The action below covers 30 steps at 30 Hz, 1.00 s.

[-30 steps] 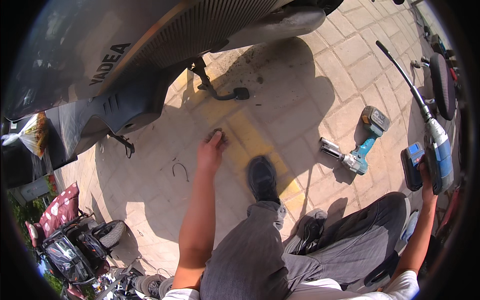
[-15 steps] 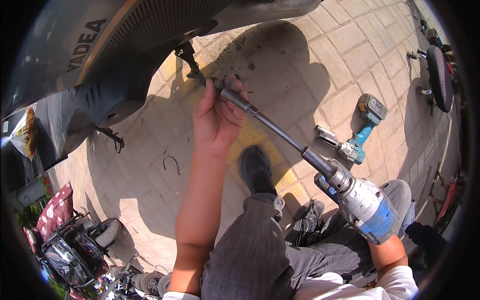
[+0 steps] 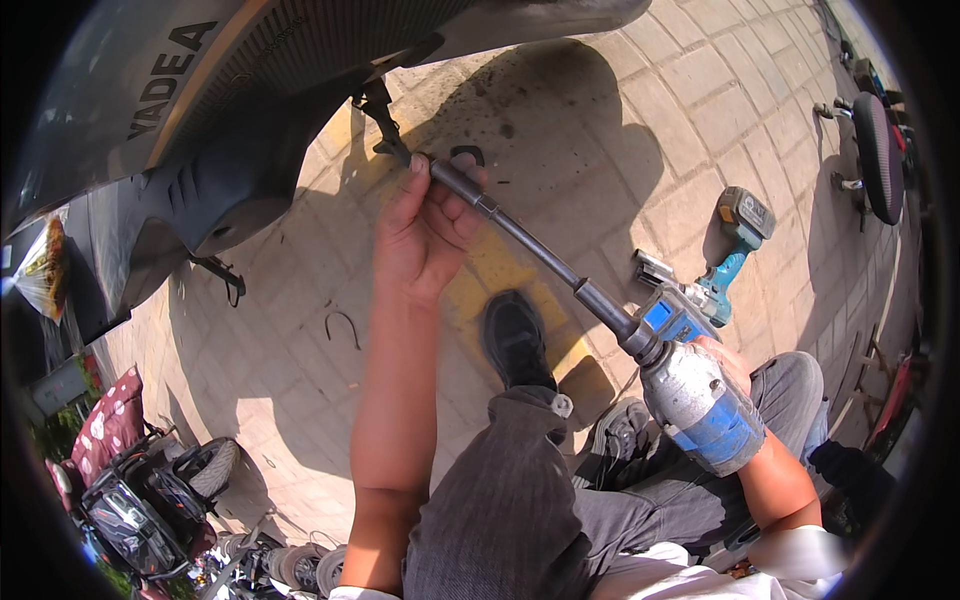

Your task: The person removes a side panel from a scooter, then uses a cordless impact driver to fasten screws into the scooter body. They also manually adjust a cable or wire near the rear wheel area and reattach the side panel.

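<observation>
My left hand [image 3: 425, 235] is closed around the dark socket [image 3: 455, 182], thumb on one side and fingers on the other. A long steel extension bar [image 3: 535, 245] joins this socket to a blue and silver impact wrench [image 3: 700, 400]. My right hand [image 3: 727, 362] grips the wrench, its fingers mostly hidden behind the body. The socket's front end is at my left thumb, close to a dark metal bracket [image 3: 378, 118] hanging under a grey scooter [image 3: 210, 120]. Whatever sits inside the socket is hidden. A dark curved piece [image 3: 467, 153] shows by my left fingertips; its kind is unclear.
A teal cordless impact wrench [image 3: 722, 270] lies on the paving [image 3: 690, 90] to the right. Beyond it stands a stool with a dark round seat [image 3: 878, 158]. A thin curved strip [image 3: 342, 328] lies left of my forearm. Another small vehicle [image 3: 140, 510] stands at lower left.
The impact wrench, bar and socket have moved left and slightly up. The socket's end has come up to my left thumb, covering the small metal piece seen there before. More of my right hand shows.
</observation>
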Available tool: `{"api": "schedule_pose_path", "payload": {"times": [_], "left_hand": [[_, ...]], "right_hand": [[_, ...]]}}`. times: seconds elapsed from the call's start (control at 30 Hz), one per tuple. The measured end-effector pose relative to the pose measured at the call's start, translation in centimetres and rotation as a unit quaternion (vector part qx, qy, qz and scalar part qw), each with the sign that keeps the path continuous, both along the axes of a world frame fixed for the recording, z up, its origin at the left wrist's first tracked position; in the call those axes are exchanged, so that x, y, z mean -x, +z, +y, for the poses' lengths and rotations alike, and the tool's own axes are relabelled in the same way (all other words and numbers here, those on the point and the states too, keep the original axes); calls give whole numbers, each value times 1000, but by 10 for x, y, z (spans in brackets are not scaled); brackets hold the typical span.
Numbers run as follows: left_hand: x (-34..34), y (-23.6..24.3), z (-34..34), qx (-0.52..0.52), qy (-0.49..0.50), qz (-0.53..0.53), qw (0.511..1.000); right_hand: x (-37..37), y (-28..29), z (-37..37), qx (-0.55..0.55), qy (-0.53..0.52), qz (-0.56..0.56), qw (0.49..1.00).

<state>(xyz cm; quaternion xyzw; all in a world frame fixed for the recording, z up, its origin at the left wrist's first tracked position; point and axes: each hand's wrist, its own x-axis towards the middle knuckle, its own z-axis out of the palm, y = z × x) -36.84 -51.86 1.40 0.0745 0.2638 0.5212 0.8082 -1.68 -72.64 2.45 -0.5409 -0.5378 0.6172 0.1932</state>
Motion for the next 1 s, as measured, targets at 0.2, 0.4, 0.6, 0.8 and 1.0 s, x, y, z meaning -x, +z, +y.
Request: {"api": "schedule_pose_path", "payload": {"times": [0.2, 0.4, 0.6, 0.8, 1.0], "left_hand": [[6, -14, 60, 30, 83, 48, 995], [14, -6, 85, -37, 84, 154, 984], [13, -3, 93, -38, 80, 212, 973], [14, -6, 101, -57, 70, 256, 963], [16, -3, 103, -57, 66, 303, 949]], "right_hand": [[82, 7, 63, -351, 34, -113, 929], [136, -24, 78, -406, -21, -144, 902], [148, -37, 77, -401, -43, -136, 905], [152, -39, 84, -392, -54, -128, 910], [154, -35, 85, -373, -46, -122, 919]]}}
